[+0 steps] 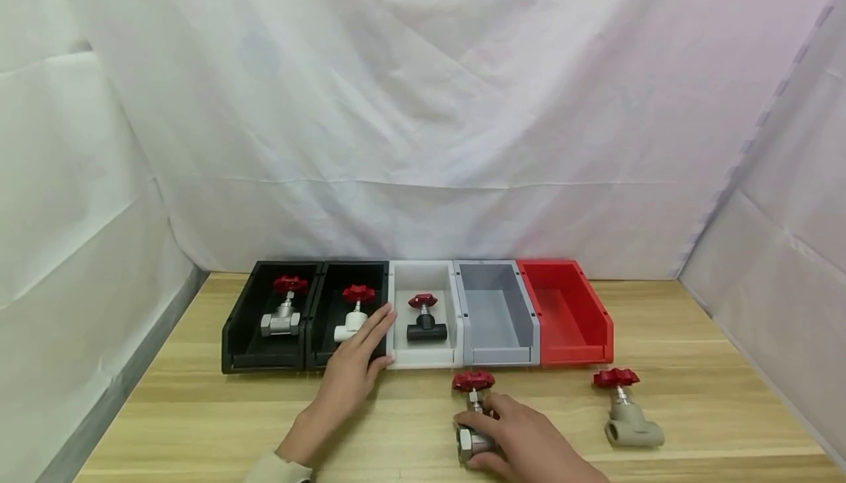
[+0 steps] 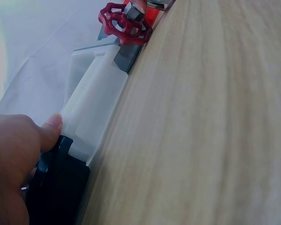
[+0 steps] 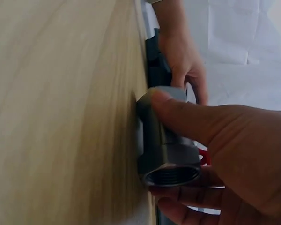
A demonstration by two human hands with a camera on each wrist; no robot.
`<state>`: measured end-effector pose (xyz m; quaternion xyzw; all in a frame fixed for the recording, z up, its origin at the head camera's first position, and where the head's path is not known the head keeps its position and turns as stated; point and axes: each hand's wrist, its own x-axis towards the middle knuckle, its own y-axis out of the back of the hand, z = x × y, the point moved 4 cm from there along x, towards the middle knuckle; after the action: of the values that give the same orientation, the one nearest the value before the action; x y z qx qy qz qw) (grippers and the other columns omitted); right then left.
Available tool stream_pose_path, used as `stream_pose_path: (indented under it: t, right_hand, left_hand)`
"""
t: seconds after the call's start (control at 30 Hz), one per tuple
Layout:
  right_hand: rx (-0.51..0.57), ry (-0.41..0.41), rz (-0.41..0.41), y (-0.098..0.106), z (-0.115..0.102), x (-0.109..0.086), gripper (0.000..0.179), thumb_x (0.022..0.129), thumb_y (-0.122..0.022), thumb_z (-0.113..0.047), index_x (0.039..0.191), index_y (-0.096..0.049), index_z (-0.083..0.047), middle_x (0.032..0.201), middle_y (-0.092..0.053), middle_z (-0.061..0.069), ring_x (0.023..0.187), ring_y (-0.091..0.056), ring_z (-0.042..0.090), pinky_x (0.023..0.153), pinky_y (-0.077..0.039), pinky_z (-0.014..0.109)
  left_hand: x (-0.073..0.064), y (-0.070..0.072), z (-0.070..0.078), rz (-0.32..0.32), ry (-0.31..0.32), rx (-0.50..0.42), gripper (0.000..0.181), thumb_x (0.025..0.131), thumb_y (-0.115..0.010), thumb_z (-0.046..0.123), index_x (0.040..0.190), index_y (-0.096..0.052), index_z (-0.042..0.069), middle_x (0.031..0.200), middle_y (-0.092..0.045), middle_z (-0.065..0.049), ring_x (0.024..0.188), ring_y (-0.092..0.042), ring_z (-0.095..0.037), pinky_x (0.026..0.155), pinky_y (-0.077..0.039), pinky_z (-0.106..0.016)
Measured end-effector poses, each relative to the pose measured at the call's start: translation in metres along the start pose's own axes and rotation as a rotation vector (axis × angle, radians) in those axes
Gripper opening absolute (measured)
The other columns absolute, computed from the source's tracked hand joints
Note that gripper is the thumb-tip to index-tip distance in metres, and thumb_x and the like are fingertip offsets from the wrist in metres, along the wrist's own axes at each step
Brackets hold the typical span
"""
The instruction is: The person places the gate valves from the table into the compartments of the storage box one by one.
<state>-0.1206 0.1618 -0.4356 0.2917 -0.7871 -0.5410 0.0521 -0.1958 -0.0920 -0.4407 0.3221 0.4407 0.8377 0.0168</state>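
My right hand grips a metal gate valve with a red handwheel, in front of the grey bin. Its threaded pipe end faces the right wrist camera, and the thumb lies along the body. My left hand rests on the front walls where the second black bin meets the white bin. Its fingers reach forward along that seam, and in the left wrist view the thumb touches the rim. Partly behind this hand, a white valve with a red handwheel sits in the black bin.
A metal valve lies in the leftmost black bin, a black valve in the white one. The grey bin and red bin continue the row rightward. A beige valve stands on the wooden table at right.
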Motion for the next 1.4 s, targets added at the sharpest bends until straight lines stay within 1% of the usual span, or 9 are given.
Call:
stream_pose_path:
  t: [0.07,0.17,0.43,0.63,0.8,1.0,1.2,1.27,1.4]
  right_hand:
    - [-0.045,0.024,0.011,-0.0007,-0.0010,0.0004,0.053,0.081,-0.060,-0.064,0.130,-0.052,-0.047,0.125,-0.052,0.003,0.102,-0.053,0.022,0.078,-0.053,0.047]
    - [-0.069,0.045,0.021,-0.0015,-0.0020,0.0002,0.054,0.081,-0.056,-0.067,0.131,-0.051,-0.047,0.127,-0.052,0.004,0.103,-0.053,0.022,0.079,-0.052,0.047]
    - [-0.026,0.072,0.030,-0.0001,-0.0006,-0.0002,0.053,0.082,-0.055,-0.067,0.131,-0.053,-0.046,0.115,-0.051,-0.003,0.093,-0.049,0.012,0.075,-0.052,0.035]
    - [0.002,0.103,0.033,-0.0007,0.0014,0.0006,0.052,0.084,-0.054,-0.065,0.131,-0.054,-0.043,0.109,-0.048,-0.006,0.090,-0.046,0.008,0.071,-0.050,0.027]
    - [-0.025,0.140,0.052,-0.0011,0.0021,0.0011,0.051,0.085,-0.053,-0.064,0.131,-0.054,-0.041,0.107,-0.047,-0.008,0.090,-0.045,0.006,0.070,-0.049,0.024]
    - [-0.020,0.147,0.058,-0.0015,0.0016,0.0010,0.049,0.086,-0.054,-0.061,0.130,-0.054,-0.040,0.103,-0.045,-0.011,0.090,-0.042,0.005,0.068,-0.046,0.022]
    - [0.007,0.167,0.068,-0.0024,0.0008,0.0011,0.046,0.087,-0.056,-0.057,0.129,-0.054,-0.039,0.107,-0.045,-0.010,0.094,-0.041,0.007,0.069,-0.046,0.020]
    - [0.012,0.165,0.062,-0.0025,0.0005,0.0010,0.045,0.087,-0.057,-0.056,0.129,-0.054,-0.040,0.109,-0.045,-0.009,0.096,-0.041,0.007,0.069,-0.047,0.019]
    - [0.019,0.162,0.034,-0.0025,-0.0016,0.0005,0.046,0.087,-0.057,-0.055,0.130,-0.053,-0.042,0.112,-0.046,-0.007,0.097,-0.042,0.008,0.069,-0.049,0.019]
  left_hand:
    - [-0.0006,0.0000,0.0000,0.000,0.003,-0.004,0.081,0.081,-0.077,0.019,0.149,-0.034,0.028,0.153,-0.031,0.009,0.109,-0.059,-0.028,0.081,-0.049,-0.047]
    - [-0.0012,0.0001,-0.0002,0.001,0.005,-0.006,0.080,0.080,-0.077,0.019,0.149,-0.036,0.025,0.153,-0.031,0.009,0.109,-0.059,-0.028,0.081,-0.048,-0.047]
    - [-0.0004,0.0010,0.0007,0.001,-0.002,-0.007,0.081,0.081,-0.077,0.019,0.149,-0.034,0.026,0.153,-0.031,0.008,0.108,-0.059,-0.028,0.081,-0.048,-0.046]
    - [-0.0001,0.0007,0.0006,-0.002,0.002,-0.008,0.082,0.081,-0.076,0.019,0.150,-0.033,0.027,0.153,-0.031,0.008,0.108,-0.059,-0.028,0.082,-0.048,-0.046]
    - [-0.0001,0.0013,0.0013,0.001,0.002,-0.014,0.079,0.081,-0.077,0.018,0.149,-0.037,0.024,0.152,-0.032,0.007,0.108,-0.059,-0.029,0.081,-0.048,-0.047]
    - [0.0001,0.0016,0.0019,0.009,-0.013,-0.011,0.077,0.079,-0.078,0.017,0.147,-0.041,0.019,0.152,-0.034,0.006,0.105,-0.060,-0.029,0.078,-0.049,-0.046]
    - [0.0005,0.0012,0.0016,0.006,-0.018,0.001,0.079,0.080,-0.077,0.018,0.148,-0.037,0.023,0.152,-0.034,0.006,0.103,-0.061,-0.028,0.079,-0.049,-0.045]
    - [0.0004,0.0010,0.0014,0.004,-0.016,0.006,0.080,0.080,-0.077,0.018,0.149,-0.036,0.025,0.152,-0.034,0.007,0.102,-0.061,-0.028,0.079,-0.049,-0.045]
    - [0.0010,0.0008,0.0011,0.005,-0.015,0.013,0.080,0.080,-0.077,0.019,0.149,-0.036,0.025,0.152,-0.033,0.007,0.102,-0.061,-0.028,0.079,-0.049,-0.045]
